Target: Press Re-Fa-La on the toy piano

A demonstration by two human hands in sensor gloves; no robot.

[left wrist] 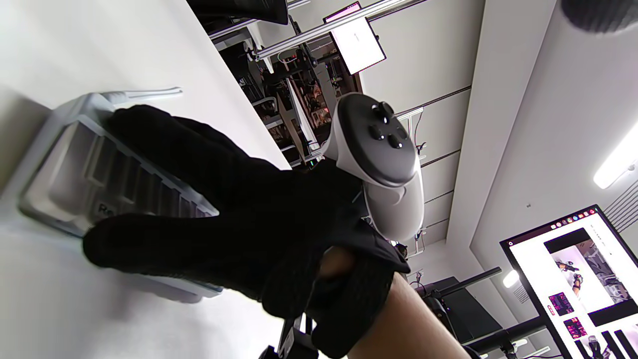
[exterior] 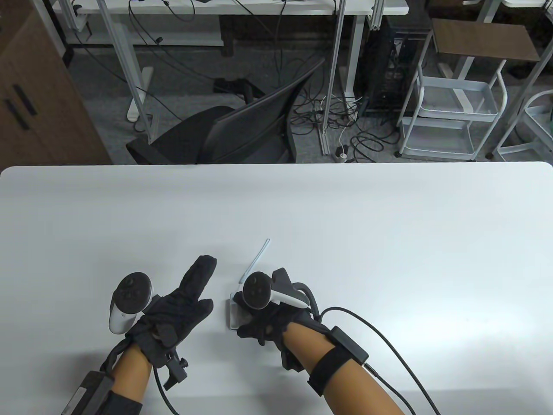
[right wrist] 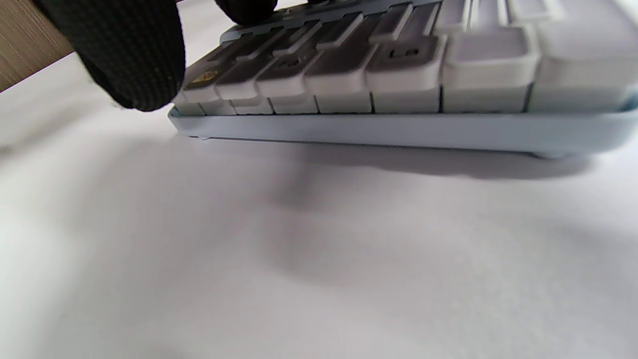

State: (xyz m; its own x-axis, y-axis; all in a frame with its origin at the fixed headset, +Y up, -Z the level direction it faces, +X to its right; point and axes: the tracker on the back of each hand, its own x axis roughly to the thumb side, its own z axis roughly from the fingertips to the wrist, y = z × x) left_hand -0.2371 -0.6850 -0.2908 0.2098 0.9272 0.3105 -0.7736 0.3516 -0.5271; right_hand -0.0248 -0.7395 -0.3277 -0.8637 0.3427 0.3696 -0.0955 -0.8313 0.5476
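The toy piano [exterior: 233, 314] is a small pale blue case with white keys, lying near the table's front edge, mostly hidden under my right hand [exterior: 255, 320]. In the left wrist view the right hand [left wrist: 107, 182] lies spread over the piano [left wrist: 65, 169], one finger along the keys and the thumb low by the front edge. In the right wrist view one fingertip [right wrist: 129, 55] hangs at the left end of the keys [right wrist: 398, 75] and another touches the back of the keyboard. My left hand [exterior: 196, 289] rests open and flat on the table, left of the piano, apart from it.
A thin pale rod [exterior: 255, 262] sticks out from the piano's far side. The white table [exterior: 389, 242] spreads wide to the right and behind. A cable [exterior: 389, 341] runs from my right wrist toward the front edge.
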